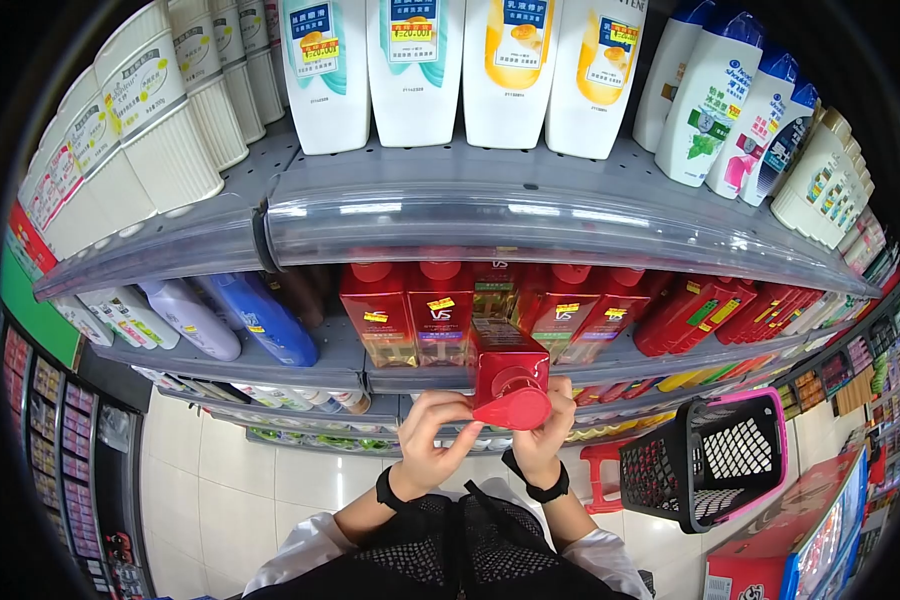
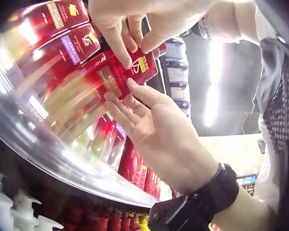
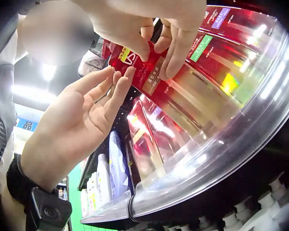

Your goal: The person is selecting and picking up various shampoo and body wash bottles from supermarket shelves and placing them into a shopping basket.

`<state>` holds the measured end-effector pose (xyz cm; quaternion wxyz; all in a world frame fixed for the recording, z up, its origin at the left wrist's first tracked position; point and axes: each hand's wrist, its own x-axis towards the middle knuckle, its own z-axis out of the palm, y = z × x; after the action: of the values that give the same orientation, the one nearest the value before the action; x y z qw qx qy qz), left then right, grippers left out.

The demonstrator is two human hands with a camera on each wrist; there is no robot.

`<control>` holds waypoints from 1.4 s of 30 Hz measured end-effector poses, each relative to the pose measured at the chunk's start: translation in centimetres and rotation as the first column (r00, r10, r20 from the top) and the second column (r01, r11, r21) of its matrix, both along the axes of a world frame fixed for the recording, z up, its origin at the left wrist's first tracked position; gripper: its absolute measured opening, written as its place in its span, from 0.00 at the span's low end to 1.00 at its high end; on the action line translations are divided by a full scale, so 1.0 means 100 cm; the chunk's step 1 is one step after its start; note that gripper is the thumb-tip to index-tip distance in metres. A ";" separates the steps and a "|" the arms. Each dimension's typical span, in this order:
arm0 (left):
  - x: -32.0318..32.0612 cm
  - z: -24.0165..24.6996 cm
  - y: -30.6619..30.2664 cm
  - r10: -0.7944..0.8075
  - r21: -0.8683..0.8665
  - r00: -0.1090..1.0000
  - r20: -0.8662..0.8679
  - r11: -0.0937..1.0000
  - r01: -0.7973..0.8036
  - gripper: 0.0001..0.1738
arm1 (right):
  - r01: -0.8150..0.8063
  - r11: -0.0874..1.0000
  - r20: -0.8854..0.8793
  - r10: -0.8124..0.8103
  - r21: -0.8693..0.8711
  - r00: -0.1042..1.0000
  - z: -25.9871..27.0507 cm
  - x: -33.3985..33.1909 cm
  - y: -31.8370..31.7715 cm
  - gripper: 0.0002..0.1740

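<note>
A red shampoo bottle (image 1: 510,365) with a round red top is held upright between both hands, in front of the middle shelf. My left hand (image 1: 435,435) has thumb and fingertips at the bottle's left side, by the top. Around the right side, the fingers of my right hand (image 1: 550,425) grip it. In the left wrist view the bottle (image 2: 120,77) shows a VS label and yellow price sticker, with the right hand (image 2: 159,130) along its edge. The right wrist view shows the left hand (image 3: 82,120) at the opposite edge.
Matching red bottles (image 1: 440,310) stand on the shelf behind. Above them juts a shelf with a clear curved edge (image 1: 530,225), bearing white bottles (image 1: 415,90). To the lower right, a black basket (image 1: 660,470) sits by a red stool (image 1: 600,475). Purple and blue bottles (image 1: 260,315) lean at left.
</note>
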<state>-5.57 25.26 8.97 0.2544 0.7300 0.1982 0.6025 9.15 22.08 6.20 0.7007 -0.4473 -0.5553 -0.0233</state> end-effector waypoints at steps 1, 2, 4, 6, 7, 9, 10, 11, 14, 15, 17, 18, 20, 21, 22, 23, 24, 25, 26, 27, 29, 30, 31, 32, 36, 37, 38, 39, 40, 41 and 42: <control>-0.001 0.001 -0.001 0.009 0.001 0.999 -0.039 1.000 -0.009 0.10 | 0.015 1.000 0.032 -0.015 -0.010 0.999 0.002 0.001 -0.001 0.20; -0.001 0.002 -0.001 0.009 0.001 0.999 -0.039 1.000 -0.009 0.10 | 0.030 0.999 0.064 -0.029 -0.021 0.998 0.003 0.001 -0.002 0.19; -0.002 0.005 -0.001 0.014 0.022 0.997 -0.076 1.000 -0.013 0.08 | 0.017 0.999 0.071 -0.015 -0.032 0.997 0.004 0.001 -0.006 0.18; -0.003 0.009 -0.002 0.021 0.026 0.994 -0.106 1.000 -0.018 0.10 | 0.004 0.999 0.077 -0.001 -0.044 0.997 0.004 0.000 -0.007 0.17; -0.003 0.010 -0.002 0.028 0.030 0.990 -0.135 0.999 -0.024 0.11 | -0.015 0.999 0.050 0.017 -0.045 0.999 0.003 -0.002 -0.006 0.17; -0.003 0.007 -0.003 0.016 -0.014 0.991 -0.131 1.000 -0.018 0.13 | -0.033 0.998 0.022 0.034 -0.046 0.999 0.005 -0.002 -0.005 0.16; -0.003 0.006 -0.003 0.005 -0.057 0.992 -0.126 0.998 -0.012 0.14 | -0.015 0.998 0.033 0.017 -0.058 0.999 0.006 -0.002 -0.006 0.16; -0.003 0.006 -0.004 0.004 -0.057 0.992 -0.126 0.998 -0.011 0.14 | 0.003 0.998 0.045 0.000 -0.070 0.999 0.007 -0.002 -0.007 0.16; -0.002 0.008 -0.004 -0.013 -0.085 0.989 -0.149 0.996 0.000 0.16 | -0.114 0.988 -0.053 0.109 -0.103 0.993 0.000 -0.001 -0.007 0.15; -0.001 0.010 -0.005 -0.028 -0.123 0.987 -0.156 0.992 0.009 0.17 | -0.112 0.988 -0.053 0.107 -0.104 0.993 0.000 -0.002 -0.008 0.15; -0.001 0.013 -0.004 -0.046 -0.162 0.986 -0.163 0.987 0.019 0.18 | -0.182 0.965 -0.121 0.161 -0.190 0.979 0.003 -0.003 -0.009 0.18; -0.002 0.014 -0.003 -0.077 -0.179 0.978 -0.192 0.983 0.043 0.22 | -0.180 0.965 -0.121 0.159 -0.190 0.980 0.006 -0.003 -0.010 0.18; -0.001 0.015 -0.001 -0.111 -0.198 0.969 -0.220 0.978 0.068 0.25 | -0.191 0.943 -0.040 0.187 -0.273 0.982 0.014 -0.004 -0.011 0.26; 0.000 0.014 0.000 -0.136 -0.212 0.969 -0.205 0.973 0.092 0.29 | -0.190 0.943 -0.040 0.186 -0.274 0.982 0.015 -0.004 -0.010 0.26; 0.001 0.014 0.000 -0.161 -0.226 0.969 -0.189 0.967 0.117 0.32 | -0.198 0.935 0.003 0.208 -0.293 0.978 0.016 -0.004 -0.010 0.30; 0.000 0.014 0.001 -0.162 -0.227 0.969 -0.189 0.967 0.118 0.32 | -0.204 0.928 0.046 0.230 -0.313 0.972 0.017 -0.005 -0.010 0.35; -0.001 0.015 0.001 -0.185 -0.269 0.958 -0.218 0.955 0.124 0.34 | -0.203 0.928 0.045 0.229 -0.313 0.972 0.016 -0.006 -0.009 0.35; -0.002 0.015 0.002 -0.209 -0.311 0.947 -0.245 0.942 0.128 0.36 | -0.202 0.919 0.060 0.236 -0.339 0.970 0.014 -0.006 -0.008 0.37; -0.002 0.014 0.002 -0.210 -0.312 0.946 -0.245 0.941 0.129 0.36 | -0.201 0.909 0.074 0.243 -0.365 0.967 0.013 -0.007 -0.008 0.39; -0.002 0.014 0.002 -0.219 -0.333 0.943 -0.252 0.934 0.128 0.36 | -0.200 0.909 0.074 0.243 -0.365 0.967 0.013 -0.006 -0.008 0.39; -0.002 0.014 0.002 -0.229 -0.353 0.939 -0.258 0.927 0.129 0.36 | -0.193 0.901 0.084 0.243 -0.389 0.966 0.015 -0.005 -0.007 0.39; -0.001 0.015 0.002 -0.228 -0.360 0.940 -0.255 0.924 0.127 0.36 | -0.192 0.901 0.085 0.243 -0.390 0.966 0.017 -0.005 -0.006 0.39; -0.001 0.016 0.003 -0.228 -0.367 0.940 -0.252 0.922 0.125 0.36 | -0.201 0.892 0.066 0.247 -0.404 0.967 0.020 -0.006 -0.005 0.39; -0.001 0.015 0.003 -0.228 -0.367 0.940 -0.252 0.922 0.126 0.36 | -0.209 0.884 0.048 0.252 -0.419 0.967 0.022 -0.006 -0.004 0.39; -0.002 0.010 0.002 -0.214 -0.390 0.956 -0.200 0.913 0.122 0.35 | -0.207 0.861 -0.014 0.226 -0.464 0.974 0.031 -0.007 0.002 0.40; -0.002 0.009 0.002 -0.222 -0.417 0.958 -0.182 0.900 0.130 0.34 | -0.220 0.839 -0.054 0.224 -0.498 0.973 0.033 -0.006 0.003 0.40; -0.002 0.006 0.001 -0.223 -0.417 0.958 -0.181 0.900 0.131 0.34 | -0.235 0.815 -0.093 0.219 -0.530 0.971 0.034 -0.005 0.004 0.40; -0.002 0.003 0.001 -0.224 -0.418 0.956 -0.189 0.899 0.128 0.34 | -0.233 0.817 -0.093 0.217 -0.528 0.972 0.034 -0.004 0.004 0.40; -0.002 0.001 0.001 -0.224 -0.419 0.955 -0.196 0.899 0.125 0.33 | -0.243 0.810 -0.095 0.228 -0.533 0.969 0.033 -0.004 0.003 0.40; -0.003 0.000 0.002 -0.226 -0.417 0.954 -0.196 0.900 0.127 0.33 | -0.253 0.804 -0.097 0.240 -0.538 0.966 0.032 -0.004 0.003 0.39; -0.003 -0.002 0.002 -0.228 -0.440 0.955 -0.190 0.889 0.124 0.33 | -0.251 0.806 -0.096 0.237 -0.536 0.967 0.029 -0.004 0.002 0.39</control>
<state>-5.90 25.44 8.81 0.4351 0.7389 0.2856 0.4279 8.70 22.28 9.12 0.5487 -0.5527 -0.5831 0.2310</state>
